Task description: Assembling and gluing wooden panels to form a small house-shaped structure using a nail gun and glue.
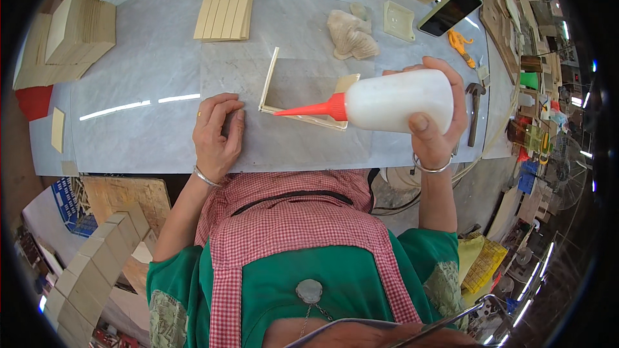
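My right hand (435, 113) is wrapped round a white squeeze bottle (393, 100) with a red cap and long red nozzle. The bottle lies nearly level in the air, its nozzle pointing left. The nozzle tip is over the near strip of a partly built pale wooden frame (268, 84), close to its left corner; whether it touches, I cannot tell. Part of the frame's right side is hidden behind the bottle. Left of the frame, my left hand (219, 130) rests by the table's near edge, fingers loosely curled and thumb apart, with nothing seen in it.
Pale wooden strips (224, 11) lie at the back of the table (148, 135). Wooden boards (80, 29) are stacked at the far left. Toward the right are a crumpled cloth (351, 35), a small tray (399, 20), a phone (451, 11), an orange tool (459, 45) and a hammer (475, 106).
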Motion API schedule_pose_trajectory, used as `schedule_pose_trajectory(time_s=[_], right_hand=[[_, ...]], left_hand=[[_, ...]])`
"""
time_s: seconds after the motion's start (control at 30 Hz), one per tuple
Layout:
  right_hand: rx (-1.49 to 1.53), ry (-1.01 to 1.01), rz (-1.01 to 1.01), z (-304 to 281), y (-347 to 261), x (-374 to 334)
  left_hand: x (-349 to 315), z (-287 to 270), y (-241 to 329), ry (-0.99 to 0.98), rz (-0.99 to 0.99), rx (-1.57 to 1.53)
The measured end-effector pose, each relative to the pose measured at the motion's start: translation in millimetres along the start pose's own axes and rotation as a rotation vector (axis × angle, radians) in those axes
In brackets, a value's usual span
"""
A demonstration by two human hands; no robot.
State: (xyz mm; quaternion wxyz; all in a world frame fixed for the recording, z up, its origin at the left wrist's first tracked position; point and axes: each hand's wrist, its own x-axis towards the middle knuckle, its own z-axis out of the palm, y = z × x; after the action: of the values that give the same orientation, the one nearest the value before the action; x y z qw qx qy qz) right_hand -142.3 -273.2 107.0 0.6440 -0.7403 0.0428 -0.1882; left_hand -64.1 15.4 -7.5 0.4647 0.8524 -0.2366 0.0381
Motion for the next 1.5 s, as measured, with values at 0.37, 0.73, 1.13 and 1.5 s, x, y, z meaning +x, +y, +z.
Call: schedule_pose_trajectory(time_s=[0.37, 0.73, 1.13, 1.5], right_hand=[[-0.137, -0.088, -0.010, 15.5, -4.3, 14.4], [-0.127, -0.073, -0.002, -3.7, -16.4, -0.7], [0.004, 0.090, -0.023, -49.0, 5.0, -3.7], [0.214, 0.446, 0.383, -172.0, 93.7, 48.8]], left_hand=[[-0.6, 0.2, -1.0, 0.047, -0.029, -0.068], [-2.3, 0.6, 0.2, 0.045, -0.016, -0.078], [1.0, -2.5, 4.8, -0.003, 0.065, -0.013], [21.3, 7.7, 12.1, -0.246, 0.145, 0.071]])
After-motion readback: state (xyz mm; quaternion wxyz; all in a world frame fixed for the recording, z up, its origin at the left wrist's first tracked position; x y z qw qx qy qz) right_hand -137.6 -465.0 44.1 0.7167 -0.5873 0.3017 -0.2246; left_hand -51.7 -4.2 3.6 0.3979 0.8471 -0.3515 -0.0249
